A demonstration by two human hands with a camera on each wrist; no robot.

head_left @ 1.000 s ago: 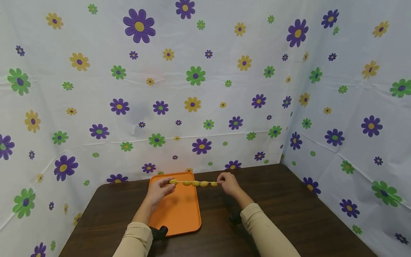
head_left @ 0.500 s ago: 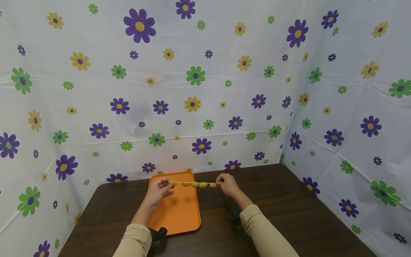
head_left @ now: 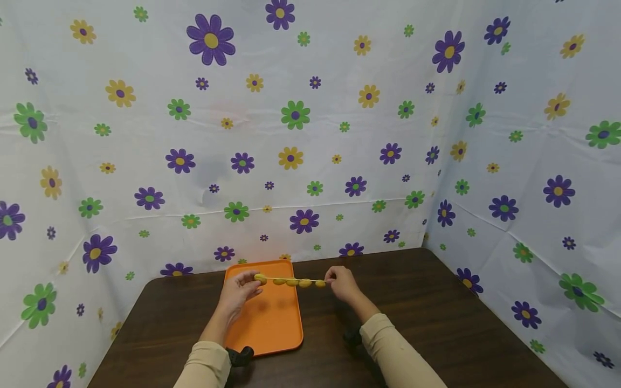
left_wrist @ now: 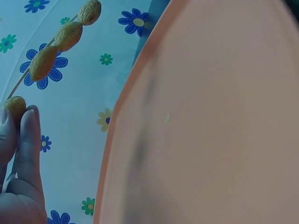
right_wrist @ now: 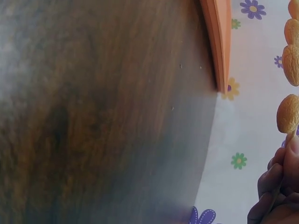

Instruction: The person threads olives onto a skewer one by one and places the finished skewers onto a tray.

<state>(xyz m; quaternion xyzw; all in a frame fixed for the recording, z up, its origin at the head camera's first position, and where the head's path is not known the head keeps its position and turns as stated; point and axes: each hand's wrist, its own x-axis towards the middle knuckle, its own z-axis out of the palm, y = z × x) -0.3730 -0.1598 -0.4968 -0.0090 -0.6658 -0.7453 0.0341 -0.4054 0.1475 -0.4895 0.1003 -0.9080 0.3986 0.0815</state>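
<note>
A thin wooden skewer (head_left: pixel 291 280) with several small yellow-brown pieces threaded on it hangs level above the far end of an orange tray (head_left: pixel 267 323). My left hand (head_left: pixel 240 293) pinches the leftmost piece (left_wrist: pixel 15 106) between thumb and fingertips. My right hand (head_left: pixel 342 283) pinches the skewer's right end, just past the rightmost piece (right_wrist: pixel 287 113). The other pieces (left_wrist: pixel 56 46) sit in a row between both hands. The tray holds nothing else that I can see.
The tray lies on a dark brown wooden table (head_left: pixel 436 318), with its right edge (right_wrist: pixel 219 42) under the skewer. White sheets printed with purple, green and yellow flowers (head_left: pixel 296 113) wall the table at the back, left and right.
Both hands and the skewer have sunk slightly toward the tray and shifted a little left. The grips are the same.
</note>
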